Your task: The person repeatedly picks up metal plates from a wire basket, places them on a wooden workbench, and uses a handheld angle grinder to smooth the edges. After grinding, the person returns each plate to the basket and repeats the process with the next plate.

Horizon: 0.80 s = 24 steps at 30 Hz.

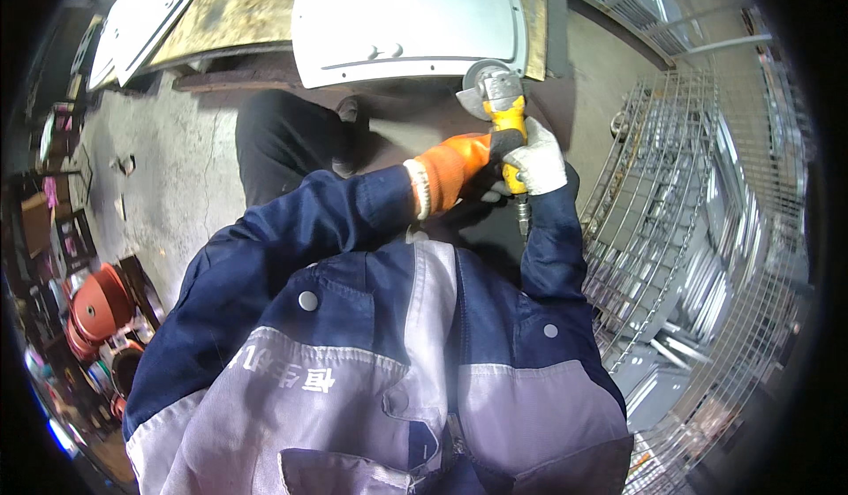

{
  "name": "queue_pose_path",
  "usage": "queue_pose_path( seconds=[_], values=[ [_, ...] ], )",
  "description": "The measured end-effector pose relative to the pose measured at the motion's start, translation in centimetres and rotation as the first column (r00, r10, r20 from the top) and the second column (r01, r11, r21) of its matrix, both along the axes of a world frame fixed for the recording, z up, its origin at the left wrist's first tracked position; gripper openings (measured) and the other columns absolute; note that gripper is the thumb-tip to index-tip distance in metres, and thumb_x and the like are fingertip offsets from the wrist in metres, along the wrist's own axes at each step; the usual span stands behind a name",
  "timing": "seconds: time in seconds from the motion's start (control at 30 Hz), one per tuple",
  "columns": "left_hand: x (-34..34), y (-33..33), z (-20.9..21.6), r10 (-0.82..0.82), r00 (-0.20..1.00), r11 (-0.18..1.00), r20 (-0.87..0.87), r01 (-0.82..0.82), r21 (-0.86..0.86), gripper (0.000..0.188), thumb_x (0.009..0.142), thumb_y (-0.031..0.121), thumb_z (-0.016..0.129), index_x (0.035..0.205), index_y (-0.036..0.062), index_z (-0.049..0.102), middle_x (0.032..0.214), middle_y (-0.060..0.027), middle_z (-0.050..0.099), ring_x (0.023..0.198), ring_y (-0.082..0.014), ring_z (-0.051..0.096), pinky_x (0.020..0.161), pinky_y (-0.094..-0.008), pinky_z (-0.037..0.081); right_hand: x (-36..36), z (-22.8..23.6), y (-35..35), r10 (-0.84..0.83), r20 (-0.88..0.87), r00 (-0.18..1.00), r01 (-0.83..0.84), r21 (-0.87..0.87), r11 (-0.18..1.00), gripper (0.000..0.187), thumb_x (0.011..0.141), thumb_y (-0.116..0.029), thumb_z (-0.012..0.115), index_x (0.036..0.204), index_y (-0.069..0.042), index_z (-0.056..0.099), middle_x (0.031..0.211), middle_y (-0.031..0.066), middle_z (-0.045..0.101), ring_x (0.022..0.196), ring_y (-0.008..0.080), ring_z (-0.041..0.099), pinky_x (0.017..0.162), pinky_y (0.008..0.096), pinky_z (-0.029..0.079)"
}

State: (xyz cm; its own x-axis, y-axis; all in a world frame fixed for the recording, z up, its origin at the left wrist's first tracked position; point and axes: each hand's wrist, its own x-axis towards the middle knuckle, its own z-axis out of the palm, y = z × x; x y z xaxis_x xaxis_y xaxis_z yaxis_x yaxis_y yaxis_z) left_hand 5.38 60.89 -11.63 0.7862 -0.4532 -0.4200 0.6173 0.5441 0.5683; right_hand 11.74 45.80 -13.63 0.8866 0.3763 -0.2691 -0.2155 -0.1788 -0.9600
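A yellow angle grinder [507, 117] with a grey metal head points away from me, its round disc at the near right corner of a white metal panel [406, 18]. Whether the disc touches the panel I cannot tell. My right hand [539, 158], in a white glove, is wrapped round the grinder's body. From the left, my left hand [455, 170], in an orange glove with dark fingertips, closes on the same body. A cord or hose fitting [524, 214] leaves the grinder's rear, beside my right sleeve.
The panel lies on a wooden worktable [231, 9]; another white panel [146, 18] rests at its left end. A wire mesh cage [649, 186] with grey metal parts stands close on my right. Red-brown containers [102, 305] are at lower left. My bent leg [284, 142] is under the table's front edge.
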Motion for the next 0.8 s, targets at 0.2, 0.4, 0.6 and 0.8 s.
queue_pose_path(
  seconds=[0.2, 0.4, 0.6, 0.8],
  values=[
    [5.8, -2.4, -5.3, -0.049, 0.991, 0.998, -0.128, 0.046, -0.03, 0.034, 0.096, 0.042, 0.05, 0.108, 0.0129, 0.061, 0.097, -0.0054, 0.064, 0.087, -0.0193, 0.059, 0.078, -0.035, 0.047, 1.0, 0.2, -6.6, -0.285, -0.191, 0.939, 0.317, 0.165, 0.934, 0.036, 0.076, -0.003, 0.072, 0.108, -0.004, 0.055, 0.08, 0.0093, 0.064, 0.056, 0.0188, 0.062, 0.051, 0.0312, 0.053],
    [7.2, 3.7, -4.2, 0.277, 0.929, 0.797, -0.245, -0.365, -0.482, 0.053, 0.096, 0.036, 0.05, 0.135, 0.0026, 0.04, 0.132, -0.0139, 0.049, 0.116, -0.0306, 0.053, 0.102, -0.05, 0.04, 0.6, -0.5, -10.3, -0.189, -0.352, 0.917, 0.37, 0.572, 0.732, 0.049, 0.083, -0.013, 0.07, 0.127, -0.005, 0.048, 0.102, 0.0068, 0.06, 0.08, 0.0161, 0.062, 0.068, 0.0311, 0.056],
    [-0.7, 8.7, -1.4, 0.555, 0.816, 0.807, -0.165, -0.576, -0.132, 0.049, 0.098, 0.046, 0.038, 0.128, 0.0087, 0.047, 0.121, -0.009, 0.058, 0.111, -0.0296, 0.056, 0.092, -0.043, 0.047, -0.4, -1.3, -11.0, -0.257, -0.419, 0.871, 0.473, 0.572, 0.671, 0.044, 0.083, -0.015, 0.07, 0.122, -0.005, 0.052, 0.096, 0.0061, 0.061, 0.077, 0.0159, 0.062, 0.067, 0.031, 0.056],
    [-2.1, 15.2, -9.3, 0.756, 0.641, 0.569, 0.134, -0.744, 0.35, 0.047, 0.097, 0.046, 0.042, 0.113, 0.0042, 0.057, 0.097, -0.0046, 0.061, 0.085, -0.0198, 0.056, 0.076, -0.0318, 0.046, -1.1, -1.1, -12.1, -0.318, -0.365, 0.875, 0.47, 0.482, 0.74, 0.041, 0.082, -0.017, 0.07, 0.117, -0.003, 0.054, 0.091, 0.0069, 0.063, 0.073, 0.0167, 0.063, 0.064, 0.028, 0.054]
  ],
)
